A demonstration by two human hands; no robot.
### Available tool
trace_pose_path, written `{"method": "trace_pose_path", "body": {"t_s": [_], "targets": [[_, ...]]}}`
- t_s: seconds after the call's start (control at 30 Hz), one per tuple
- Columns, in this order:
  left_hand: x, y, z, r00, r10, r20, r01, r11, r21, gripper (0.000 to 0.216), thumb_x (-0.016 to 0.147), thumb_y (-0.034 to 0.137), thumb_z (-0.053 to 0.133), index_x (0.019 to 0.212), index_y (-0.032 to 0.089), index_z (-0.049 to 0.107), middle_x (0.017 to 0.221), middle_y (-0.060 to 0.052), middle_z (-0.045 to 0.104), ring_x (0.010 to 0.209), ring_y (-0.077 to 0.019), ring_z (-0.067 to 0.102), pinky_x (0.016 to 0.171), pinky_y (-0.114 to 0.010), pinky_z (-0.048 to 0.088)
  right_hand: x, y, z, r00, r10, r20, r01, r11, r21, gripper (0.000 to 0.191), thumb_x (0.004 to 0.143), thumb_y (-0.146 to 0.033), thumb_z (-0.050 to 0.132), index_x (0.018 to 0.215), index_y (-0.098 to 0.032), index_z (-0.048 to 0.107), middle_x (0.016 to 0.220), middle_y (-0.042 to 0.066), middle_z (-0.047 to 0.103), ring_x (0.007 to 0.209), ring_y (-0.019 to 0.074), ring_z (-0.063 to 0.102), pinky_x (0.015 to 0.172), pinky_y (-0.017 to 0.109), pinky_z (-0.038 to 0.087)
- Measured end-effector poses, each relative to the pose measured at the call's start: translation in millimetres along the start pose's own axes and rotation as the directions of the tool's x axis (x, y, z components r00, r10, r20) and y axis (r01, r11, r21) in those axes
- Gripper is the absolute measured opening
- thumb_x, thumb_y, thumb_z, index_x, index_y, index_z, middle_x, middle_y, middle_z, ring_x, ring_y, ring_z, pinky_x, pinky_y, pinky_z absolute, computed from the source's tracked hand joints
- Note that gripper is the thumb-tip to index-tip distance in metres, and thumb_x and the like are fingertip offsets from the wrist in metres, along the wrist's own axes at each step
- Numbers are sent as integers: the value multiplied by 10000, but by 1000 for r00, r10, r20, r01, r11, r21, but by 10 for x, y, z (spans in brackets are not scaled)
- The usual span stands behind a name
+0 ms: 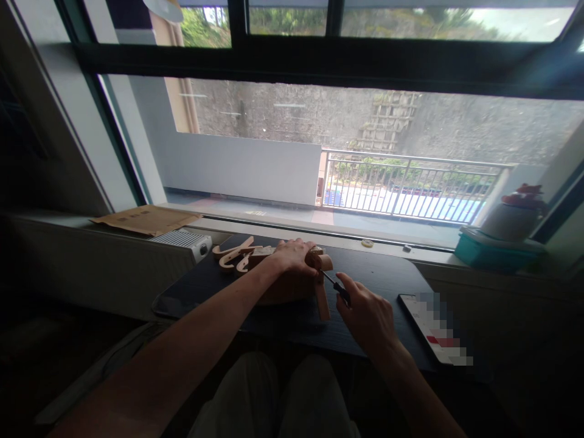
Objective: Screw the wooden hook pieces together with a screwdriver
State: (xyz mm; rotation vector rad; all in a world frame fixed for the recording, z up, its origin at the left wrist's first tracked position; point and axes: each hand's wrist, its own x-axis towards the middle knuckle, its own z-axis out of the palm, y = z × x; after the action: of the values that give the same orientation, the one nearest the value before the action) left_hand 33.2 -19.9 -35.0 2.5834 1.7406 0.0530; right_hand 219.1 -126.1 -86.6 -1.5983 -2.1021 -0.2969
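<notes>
My right hand (365, 307) is closed around the dark handle of a screwdriver (340, 292). Its thin shaft points up and left to a light wooden assembly (292, 287), meeting it near a flat wooden strip (323, 301) that hangs down its right end. Across the top of that assembly lies my left hand (294, 255), its fingers bent over the right end by a rounded wooden piece (325, 262). Several curved, hook-ended wooden pieces (230, 260) rest to the left. The screwdriver's tip and part of the assembly are hidden or too dark to make out.
The dark table (374, 267) stands against a window sill. A phone (431, 328) lies at its right edge. On the sill are a brown envelope (148, 219), a small tape roll (367, 243) and a teal box (497, 246). A white heater (201, 246) borders the left.
</notes>
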Motion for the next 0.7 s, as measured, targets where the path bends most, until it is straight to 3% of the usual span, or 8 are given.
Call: {"method": "trace_pose_path", "body": {"t_s": [0.1, 0.2, 0.4, 0.53, 0.7], "targets": [[-5, 4, 0, 1000, 5, 5, -5, 1000, 1, 744, 628, 671, 556, 1261, 309, 407, 1174, -88, 532, 1098, -311, 482, 905, -455, 355, -27, 7, -2, 993, -113, -29, 110, 989, -95, 333, 891, -185, 408, 1179, -246, 564, 821, 16, 649, 656, 119, 595, 520, 237, 299], [-13, 15, -5, 1000, -7, 9, 7, 1000, -3, 741, 629, 667, 557, 1259, 307, 410, 1187, -85, 525, 1109, -313, 475, 918, -455, 346, -37, -3, 15, 989, -134, -58, 127, 986, -112, 311, 907, -184, 396, 1150, -231, 585, 785, 16, 644, 657, 115, 591, 525, 239, 291], [-17, 22, -15, 1000, -11, -4, 11, 1000, -7, 720, 609, 668, 573, 1221, 311, 442, 1156, -86, 542, 1089, -310, 490, 908, -464, 355, 0, -46, 32, 999, 49, -10, -49, 996, 75, 299, 927, -335, 364, 1100, -263, 597, 812, 2, 695, 661, 144, 631, 533, 244, 300], [-17, 18, -17, 1000, -8, 0, 8, 1000, -11, 749, 612, 674, 566, 1250, 309, 420, 1170, -86, 538, 1103, -319, 482, 909, -466, 355, 21, -46, 22, 994, 109, 23, -111, 989, 102, 319, 901, -371, 395, 1142, -270, 577, 839, 19, 705, 715, 172, 646, 554, 250, 328], [-22, 22, -11, 1000, -21, 4, 21, 1000, -1, 752, 623, 663, 571, 1267, 317, 400, 1200, -84, 522, 1131, -314, 463, 927, -459, 338, -11, -11, 6, 999, -42, -31, 43, 999, 10, 344, 875, -231, 438, 1199, -275, 544, 914, 10, 669, 718, 130, 622, 536, 231, 329]]}}
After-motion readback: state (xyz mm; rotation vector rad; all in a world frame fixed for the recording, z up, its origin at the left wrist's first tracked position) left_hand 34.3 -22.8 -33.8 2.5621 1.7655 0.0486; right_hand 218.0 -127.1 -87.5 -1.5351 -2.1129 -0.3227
